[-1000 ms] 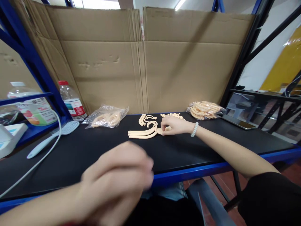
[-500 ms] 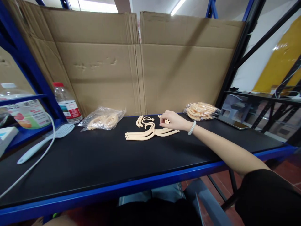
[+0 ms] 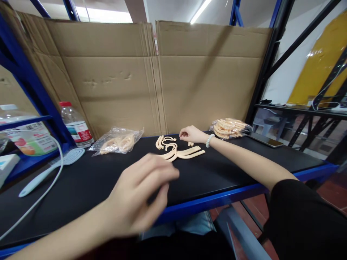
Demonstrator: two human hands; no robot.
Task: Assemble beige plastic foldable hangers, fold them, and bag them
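Cream plastic clothes-hanger parts lie on the black tabletop. A group of long curved hanger arms point(image 3: 187, 154) fans out with a hook point(image 3: 170, 146) at its middle. Behind them are short curved pieces point(image 3: 159, 142) and another hook point(image 3: 169, 138). My right hand point(image 3: 193, 134) hovers over the back right of this group, its fingers curled together; whatever they pinch, if anything, is hidden. Small pieces point(image 3: 190, 144) show just below that hand. My left hand point(image 3: 143, 187), slightly blurred, hangs above the front of the table, thumb and fingers apart, holding nothing, and covers the left ends of the arms.
Clear bags of cream parts lie at left point(image 3: 119, 141) and right point(image 3: 229, 128). A phone point(image 3: 264, 139) is at the right. A pale blue brush point(image 3: 54, 168), a white cable point(image 3: 58, 159) and a bottle point(image 3: 77, 126) stand at the left. Cardboard point(image 3: 108, 79) walls the back.
My left hand has come into view from the lower left. My right hand has shifted slightly left and back, uncovering more of the hanger arms. The view has tilted a little.
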